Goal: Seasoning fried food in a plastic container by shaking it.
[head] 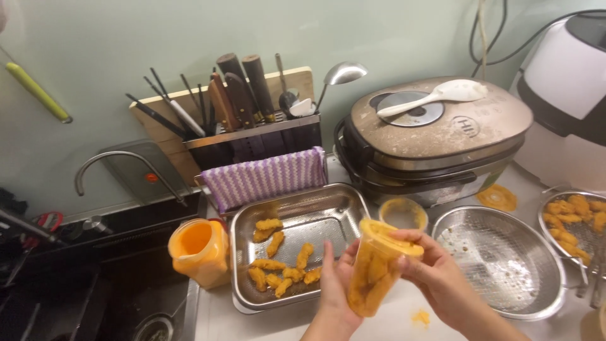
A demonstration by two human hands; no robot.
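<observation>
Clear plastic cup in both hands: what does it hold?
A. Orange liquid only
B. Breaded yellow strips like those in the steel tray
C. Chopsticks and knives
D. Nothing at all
B: the clear plastic cup, gripped between the left hand and right hand, shows yellow breaded strips through its wall, matching the pieces lying in the rectangular steel tray.

A home kitchen: sink tap [120, 165], knife rack [249, 123], rice cooker [435, 136].

white appliance [568, 82] cut off at right, sink [126, 309] cut off below, strainer [577, 227] partly out of frame
</observation>
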